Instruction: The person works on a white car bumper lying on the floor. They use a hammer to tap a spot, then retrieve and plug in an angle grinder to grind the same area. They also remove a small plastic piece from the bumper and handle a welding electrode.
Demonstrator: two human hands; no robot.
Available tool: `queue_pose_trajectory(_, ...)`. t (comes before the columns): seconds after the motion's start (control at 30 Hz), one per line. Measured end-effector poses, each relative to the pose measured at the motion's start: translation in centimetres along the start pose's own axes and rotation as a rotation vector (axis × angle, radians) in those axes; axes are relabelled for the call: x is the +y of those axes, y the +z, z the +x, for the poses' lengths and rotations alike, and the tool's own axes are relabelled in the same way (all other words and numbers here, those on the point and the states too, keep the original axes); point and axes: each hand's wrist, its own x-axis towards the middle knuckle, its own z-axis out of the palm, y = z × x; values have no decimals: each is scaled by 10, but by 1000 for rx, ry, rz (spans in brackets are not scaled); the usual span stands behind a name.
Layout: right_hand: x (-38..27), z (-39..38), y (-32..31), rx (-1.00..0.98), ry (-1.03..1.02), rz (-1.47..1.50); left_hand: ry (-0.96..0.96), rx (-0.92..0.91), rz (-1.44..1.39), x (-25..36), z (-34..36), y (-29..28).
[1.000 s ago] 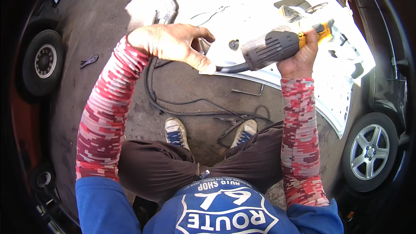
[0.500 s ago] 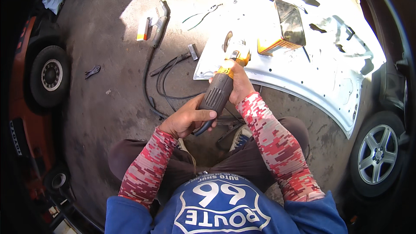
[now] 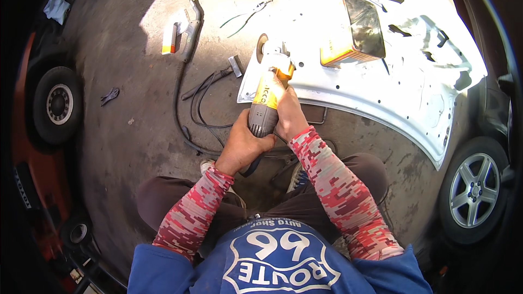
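Both my hands grip a yellow and grey angle grinder (image 3: pixel 265 96), tilted with its head pointing away from me. My left hand (image 3: pixel 240 142) is wrapped round the rear of the grey body, near the cord end. Farther forward, my right hand (image 3: pixel 290 110) closes round the yellow middle section from the right side. A round disc (image 3: pixel 262 47) shows edge-on at the left of the grinder's head. That head is over the near left corner of a white car hood panel (image 3: pixel 348 90), and I cannot tell whether the disc touches it.
On the panel stands a rectangular can (image 3: pixel 364 27). To the left lie a hammer (image 3: pixel 234 66), a welding gun (image 3: pixel 190 32) with its cable, a small box (image 3: pixel 169 38) and pliers (image 3: pixel 245 17). A glove-like dark item (image 3: pixel 110 96) is farther left. Vehicle wheels flank me on both sides.
The grinder has swung left and rolled, so its yellow side faces up more. My left hand has moved forward and up along the body; my right hand has turned with it.
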Motion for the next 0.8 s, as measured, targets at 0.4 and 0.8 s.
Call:
queue_pose_trajectory(0.4,34,47,-7,362,135,-513,-149,5,135,-19,13,-15)
queue_pose_trajectory(0.8,44,30,5,449,-57,-819,-159,277,574,-44,48,2)
